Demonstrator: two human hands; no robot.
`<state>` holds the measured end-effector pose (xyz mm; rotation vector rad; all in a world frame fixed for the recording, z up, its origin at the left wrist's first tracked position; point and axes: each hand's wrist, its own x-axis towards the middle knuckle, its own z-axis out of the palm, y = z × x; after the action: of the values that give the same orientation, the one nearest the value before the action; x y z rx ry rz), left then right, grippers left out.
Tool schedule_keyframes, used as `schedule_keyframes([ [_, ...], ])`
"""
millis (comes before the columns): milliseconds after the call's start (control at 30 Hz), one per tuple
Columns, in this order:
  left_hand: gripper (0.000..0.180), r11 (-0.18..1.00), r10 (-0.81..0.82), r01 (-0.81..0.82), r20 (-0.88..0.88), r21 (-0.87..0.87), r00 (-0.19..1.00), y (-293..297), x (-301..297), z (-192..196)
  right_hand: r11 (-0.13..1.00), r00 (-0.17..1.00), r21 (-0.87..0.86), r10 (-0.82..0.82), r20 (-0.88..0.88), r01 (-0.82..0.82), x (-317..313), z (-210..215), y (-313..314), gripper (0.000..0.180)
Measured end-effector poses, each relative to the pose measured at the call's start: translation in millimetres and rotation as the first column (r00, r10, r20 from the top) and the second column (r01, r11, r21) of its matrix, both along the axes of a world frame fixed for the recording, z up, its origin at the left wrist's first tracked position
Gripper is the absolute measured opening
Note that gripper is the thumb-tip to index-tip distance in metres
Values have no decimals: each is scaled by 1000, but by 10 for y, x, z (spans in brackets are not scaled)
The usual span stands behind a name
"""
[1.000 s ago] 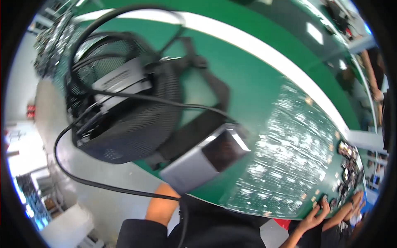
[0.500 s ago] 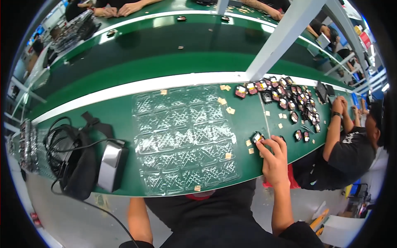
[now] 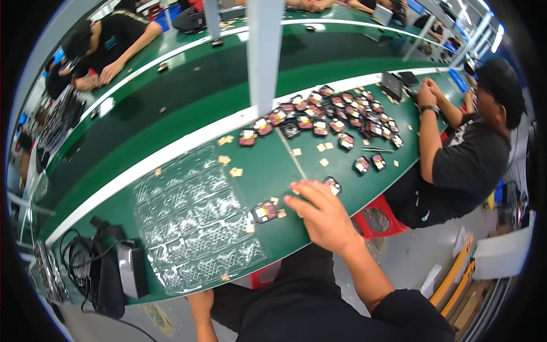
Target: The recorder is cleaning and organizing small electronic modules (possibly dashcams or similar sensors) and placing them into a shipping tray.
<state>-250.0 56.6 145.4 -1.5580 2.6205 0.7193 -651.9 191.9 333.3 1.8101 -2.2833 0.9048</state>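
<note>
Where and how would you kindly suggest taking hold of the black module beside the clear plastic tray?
Probably pinch the black module by opposite side edges, from above and right: it's boxy and lies flat, and the right hand is on that side.

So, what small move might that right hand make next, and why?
Perhaps ease the right hand slightly left, toward the small dark package. That seems the shortest reach: the package lies just left of the fingertips, beside the clear plastic tray, and no package shows in the hand.
</note>
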Motion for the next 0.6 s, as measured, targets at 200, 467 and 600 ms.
schedule_keyframes([
  [200, 23, 565, 25, 389, -487, 727, 873, 626, -318, 1327, 795, 776, -164, -607, -174, 585, -1000, -38, 657, 47],
  [467, 20, -163, 68, 899, -905, 406, 421, 486, -782, 2201, 831, 843, 138, -535, -63, 538, -1831, 57, 903, 16],
  [600, 11, 423, -251, 809, -806, 407, 537, 432, -1207, 2607, 847, 847, 166, -523, 98, 504, -1905, 77, 961, 13],
])
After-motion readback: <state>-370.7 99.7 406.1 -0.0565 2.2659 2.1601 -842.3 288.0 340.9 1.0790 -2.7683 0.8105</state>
